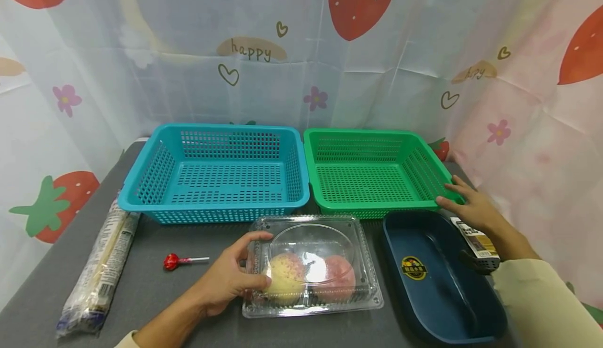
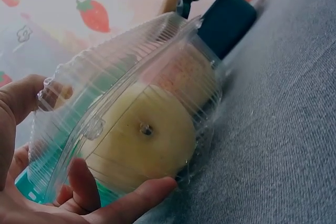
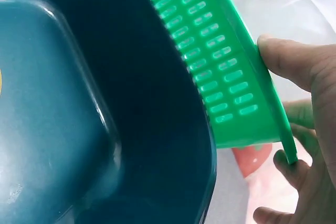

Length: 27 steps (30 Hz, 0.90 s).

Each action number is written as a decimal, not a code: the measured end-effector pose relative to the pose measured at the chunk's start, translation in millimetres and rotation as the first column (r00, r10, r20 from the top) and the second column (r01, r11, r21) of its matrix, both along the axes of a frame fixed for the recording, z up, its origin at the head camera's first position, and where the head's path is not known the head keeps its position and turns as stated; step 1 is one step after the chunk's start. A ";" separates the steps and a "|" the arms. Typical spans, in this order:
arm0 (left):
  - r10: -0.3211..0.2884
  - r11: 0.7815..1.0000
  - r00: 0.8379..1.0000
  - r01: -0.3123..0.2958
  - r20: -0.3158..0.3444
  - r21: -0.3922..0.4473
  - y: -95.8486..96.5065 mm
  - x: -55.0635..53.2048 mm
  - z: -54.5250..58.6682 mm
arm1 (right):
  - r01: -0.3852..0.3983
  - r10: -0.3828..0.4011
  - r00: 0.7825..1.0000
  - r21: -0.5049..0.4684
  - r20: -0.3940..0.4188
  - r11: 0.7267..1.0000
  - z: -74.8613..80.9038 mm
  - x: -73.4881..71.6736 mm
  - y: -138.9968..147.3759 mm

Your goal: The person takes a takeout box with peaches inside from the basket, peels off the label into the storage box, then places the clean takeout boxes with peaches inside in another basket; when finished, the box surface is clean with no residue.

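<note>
A clear plastic clamshell box (image 1: 325, 233) lies on the table in front of the baskets, its lid down. Inside sit a yellow-and-pink round fruit (image 1: 286, 280) and a pinkish one (image 1: 335, 279), apple-like in the left wrist view. My left hand (image 1: 235, 272) grips the box's left end, thumb at the front and fingers spread along the side. At the front right corner of the green basket (image 1: 372, 206), my right hand (image 1: 476, 209) holds the rim. Its thumb (image 3: 289, 59) lies on the rim, with other fingers on the far side.
A blue basket (image 1: 226, 216) adjoins the green one. Right of the box stands a dark blue tub (image 1: 438, 295), with a small printed packet (image 1: 478, 240) by its right edge. A red lollipop (image 1: 171, 261) and a long plastic-wrapped package (image 1: 101, 269) lie at left.
</note>
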<state>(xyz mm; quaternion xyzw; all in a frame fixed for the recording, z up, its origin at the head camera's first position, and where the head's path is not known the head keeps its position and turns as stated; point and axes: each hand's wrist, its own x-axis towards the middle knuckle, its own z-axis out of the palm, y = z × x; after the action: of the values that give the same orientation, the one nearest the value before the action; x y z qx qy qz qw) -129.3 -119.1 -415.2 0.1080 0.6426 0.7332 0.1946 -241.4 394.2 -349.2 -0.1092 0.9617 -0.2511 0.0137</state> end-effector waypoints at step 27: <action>-0.136 0.977 0.987 0.119 0.088 0.178 8.2 16.8 58.6 | 0.018 -0.018 0.998 0.002 0.060 1.000 6.0 1.0 1.3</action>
<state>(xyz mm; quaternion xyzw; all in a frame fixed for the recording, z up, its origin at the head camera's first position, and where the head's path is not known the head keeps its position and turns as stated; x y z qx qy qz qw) -112.5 -110.9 -356.7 0.1289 0.5581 0.7763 0.2630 -240.4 395.5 -343.3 -0.0930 0.9620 -0.2535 0.0404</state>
